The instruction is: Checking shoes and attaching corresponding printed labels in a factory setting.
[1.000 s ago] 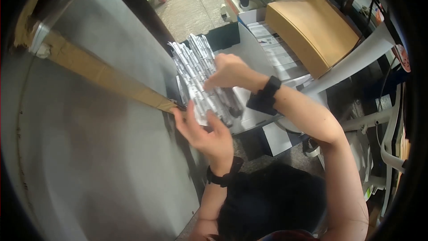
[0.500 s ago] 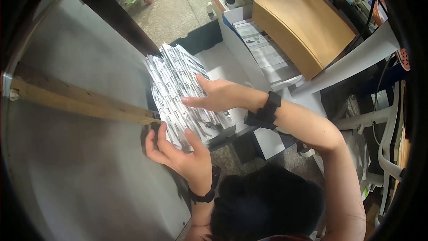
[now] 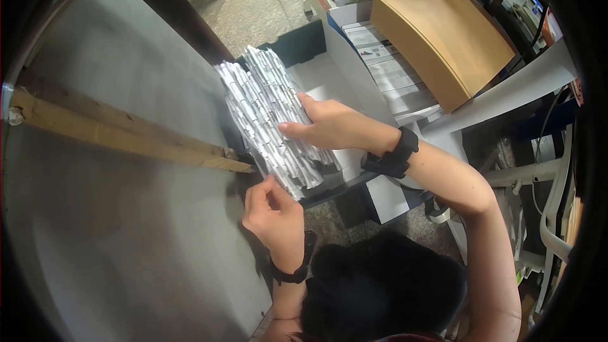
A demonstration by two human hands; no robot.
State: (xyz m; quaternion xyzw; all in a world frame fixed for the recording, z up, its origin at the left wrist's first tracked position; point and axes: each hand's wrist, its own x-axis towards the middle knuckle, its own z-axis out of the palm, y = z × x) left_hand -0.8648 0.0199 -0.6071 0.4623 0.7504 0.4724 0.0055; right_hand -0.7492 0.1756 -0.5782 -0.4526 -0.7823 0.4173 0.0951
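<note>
Touches the near end of a bundle of white papers (image 3: 258, 120) with the left hand (image 3: 275, 221), curling its fingers toward the thumb; cannot tell whether clamped on the edge or resting against it. Lays the right hand (image 3: 339, 125) over the bundle's right side, with thumb and forefinger spread apart on the paper. Holds the two hands apart, wearing a black strap (image 3: 396, 157) on the right wrist and a black band (image 3: 296, 273) on the left. Has the bundle in the left part of a dark open box (image 3: 297, 45), beside a grey panel (image 3: 139, 234) crossed by a wooden bar (image 3: 139, 140). Has more printed sheets (image 3: 396, 79) to the right, partly covered by a brown carton (image 3: 443, 41).
</note>
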